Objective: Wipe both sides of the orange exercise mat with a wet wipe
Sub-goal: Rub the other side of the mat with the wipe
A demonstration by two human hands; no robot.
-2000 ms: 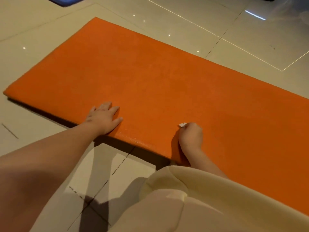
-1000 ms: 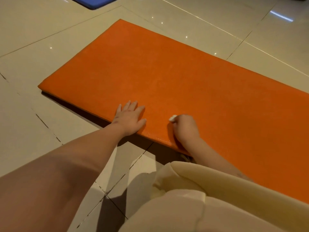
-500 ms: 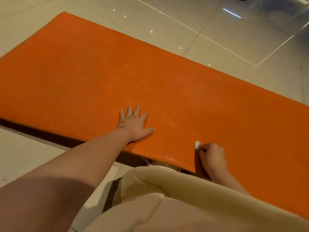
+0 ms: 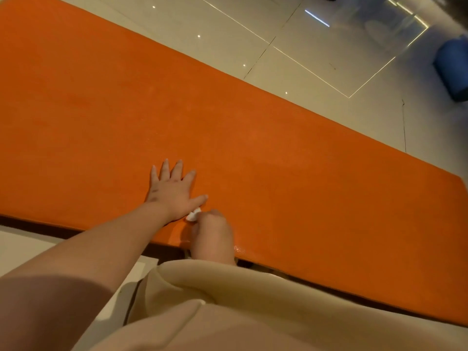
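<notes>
The orange exercise mat (image 4: 253, 138) lies flat on the tiled floor and fills most of the head view. My left hand (image 4: 173, 191) rests palm-down on it near the front edge, fingers spread straight. My right hand (image 4: 212, 234) is curled into a fist at the mat's front edge, right beside the left thumb. It grips a small white wet wipe (image 4: 193, 215); only a bit of the wipe sticks out of the fist. A wet sheen shows on the mat's edge just right of that hand.
Glossy beige floor tiles (image 4: 291, 54) surround the mat. A blue object (image 4: 453, 64) sits at the far right. My beige clothing (image 4: 228, 307) covers the bottom of the view and hides part of the mat's front edge.
My right hand with the wipe has slid left along the front edge until it meets the left thumb. The left hand stays pressed flat. The view has shifted right along the mat.
</notes>
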